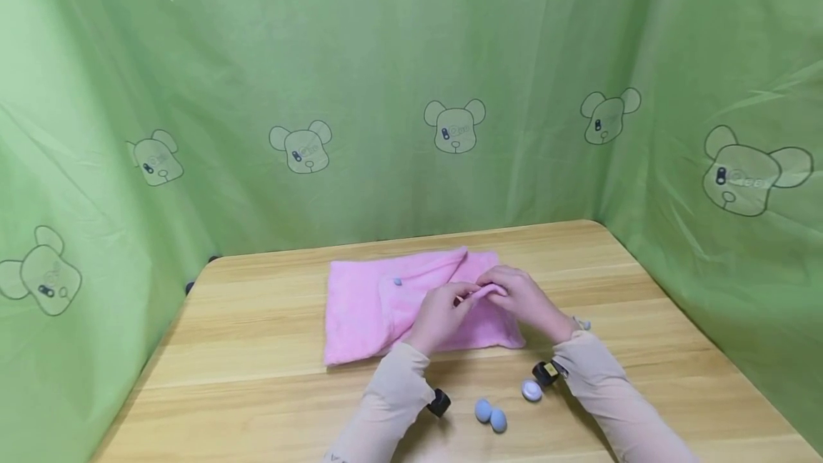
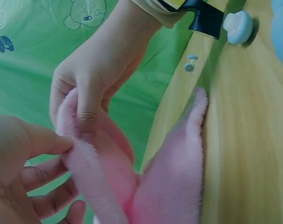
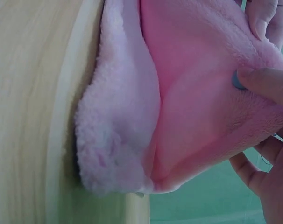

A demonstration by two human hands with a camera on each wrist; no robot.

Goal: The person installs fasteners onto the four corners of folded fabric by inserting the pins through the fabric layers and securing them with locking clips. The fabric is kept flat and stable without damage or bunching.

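Observation:
A folded pink plush blanket (image 1: 360,306) lies on the wooden table, its near right part lifted between both hands. My left hand (image 1: 442,313) pinches the raised edge, its other fingers spread apart in the left wrist view. Close beside it, my right hand (image 1: 524,299) grips the same edge. A small round blue cap (image 3: 237,79) shows under the right thumb (image 3: 267,84), which presses it against the inner side of the fabric. Another small blue cap (image 1: 397,281) sits on the left part of the blanket.
Two blue round pieces (image 1: 483,410) lie together near the table's front. A blue-and-white mushroom-shaped piece (image 1: 531,390) is beside the right wrist camera (image 1: 545,373). Smaller blue pieces (image 1: 583,323) lie past the right wrist. A green curtain (image 1: 386,91) with bear prints encloses the table.

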